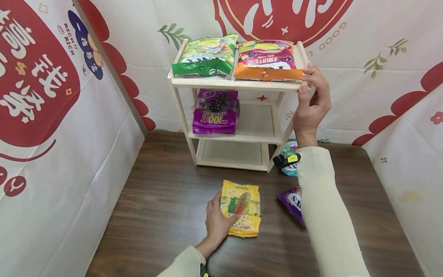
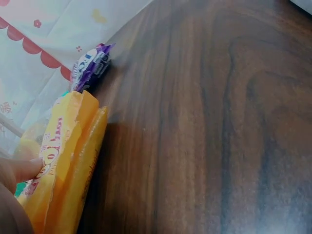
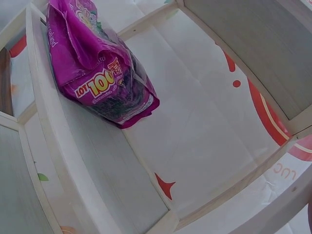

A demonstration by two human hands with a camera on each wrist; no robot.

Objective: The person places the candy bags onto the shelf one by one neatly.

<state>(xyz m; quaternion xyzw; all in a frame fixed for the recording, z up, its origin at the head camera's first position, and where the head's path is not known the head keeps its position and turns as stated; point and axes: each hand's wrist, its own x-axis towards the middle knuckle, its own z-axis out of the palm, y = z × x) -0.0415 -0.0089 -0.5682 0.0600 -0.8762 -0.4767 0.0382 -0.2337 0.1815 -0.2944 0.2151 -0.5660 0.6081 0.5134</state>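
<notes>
On the dark wood table, my left hand (image 1: pixel 217 224) grips a yellow bag of gummy candy (image 1: pixel 252 207) by its left side, thumb across the front. The left wrist view has the same yellow bag (image 2: pixel 73 156) from its edge. My right hand (image 1: pixel 314 102) holds the top right front corner of a pale wooden shelf rack (image 1: pixel 214 82), the thumb against its front edge. Close to that hand, an orange and pink candy bag (image 1: pixel 268 57) lies on the top tier, beside a green candy bag (image 1: pixel 207 57). A purple gummy bag (image 3: pixel 105 73) stands at the left of the middle tier.
Right of the rack, a turquoise candy bag (image 1: pixel 290 170) is partly behind the right wrist. A purple candy bag (image 1: pixel 292 202) lies nearer on the table, partly covered by the right sleeve. Printed white cloth walls (image 1: pixel 380 107) enclose the table's back and sides.
</notes>
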